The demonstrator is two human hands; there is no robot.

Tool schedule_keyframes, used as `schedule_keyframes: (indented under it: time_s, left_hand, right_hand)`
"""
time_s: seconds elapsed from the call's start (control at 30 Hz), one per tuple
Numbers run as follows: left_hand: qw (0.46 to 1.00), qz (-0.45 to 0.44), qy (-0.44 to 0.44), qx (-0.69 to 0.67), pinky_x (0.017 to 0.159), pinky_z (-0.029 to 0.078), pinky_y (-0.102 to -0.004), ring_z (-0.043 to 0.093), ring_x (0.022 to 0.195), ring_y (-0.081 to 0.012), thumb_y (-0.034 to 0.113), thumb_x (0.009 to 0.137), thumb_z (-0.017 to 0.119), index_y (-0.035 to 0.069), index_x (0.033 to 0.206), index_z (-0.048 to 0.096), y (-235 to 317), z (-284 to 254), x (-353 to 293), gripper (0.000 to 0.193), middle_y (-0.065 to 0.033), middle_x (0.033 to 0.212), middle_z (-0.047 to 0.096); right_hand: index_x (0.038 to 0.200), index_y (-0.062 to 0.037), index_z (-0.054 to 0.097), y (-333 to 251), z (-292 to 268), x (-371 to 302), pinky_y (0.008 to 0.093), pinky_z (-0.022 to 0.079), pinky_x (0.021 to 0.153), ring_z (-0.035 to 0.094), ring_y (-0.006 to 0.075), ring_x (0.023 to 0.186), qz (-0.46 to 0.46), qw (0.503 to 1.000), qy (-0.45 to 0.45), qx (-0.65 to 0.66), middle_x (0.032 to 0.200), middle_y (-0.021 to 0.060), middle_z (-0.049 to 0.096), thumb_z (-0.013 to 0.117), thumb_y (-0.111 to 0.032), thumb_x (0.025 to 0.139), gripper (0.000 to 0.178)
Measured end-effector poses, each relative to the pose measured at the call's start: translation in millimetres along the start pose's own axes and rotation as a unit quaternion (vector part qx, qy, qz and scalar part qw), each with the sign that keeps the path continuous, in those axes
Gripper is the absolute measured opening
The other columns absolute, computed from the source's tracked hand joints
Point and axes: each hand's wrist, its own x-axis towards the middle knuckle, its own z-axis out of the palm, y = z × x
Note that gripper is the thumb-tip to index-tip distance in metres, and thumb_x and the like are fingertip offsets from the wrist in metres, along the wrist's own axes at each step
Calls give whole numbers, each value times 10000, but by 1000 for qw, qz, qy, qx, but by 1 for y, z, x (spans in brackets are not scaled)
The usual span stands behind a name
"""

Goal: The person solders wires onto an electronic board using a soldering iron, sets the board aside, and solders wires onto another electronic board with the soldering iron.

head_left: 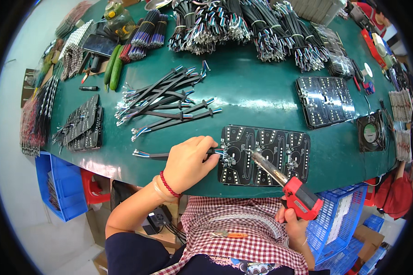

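My left hand [190,160] is closed around a short black-sleeved cable [153,156]. Its coloured wire ends meet the left edge of a black circuit board panel [298,158] lying flat near the table's front edge. In my right hand [293,224] is a red and black soldering gun [303,199], gripped by its handle. The gun's metal barrel slants up and left over the panel, its tip near the left section. Whether the tip touches the board I cannot tell. Beyond my left hand lie several loose black cables [158,98] in a heap.
Bundled cables [211,27] line the far side of the green table [243,82]. Stacked boards [325,101] and a small black fan [371,132] sit at right. Wired boards [85,123] and two cucumbers [114,68] are at left. Blue crates [62,188] stand below.
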Motion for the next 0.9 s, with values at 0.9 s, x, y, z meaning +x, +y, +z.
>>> schedule_keyframes:
  time_s: [0.9]
  left_hand:
    - [998,30,43,28,550,464,-365,594,667,-251,111,746,697,63,816,590,-1,12,-2,136,-62,721,561]
  right_hand:
    - [842,-9,567,13,31,2,284,443,595,524,123,644,48,997,-43,-34,709,29,557,596,-163,919,174]
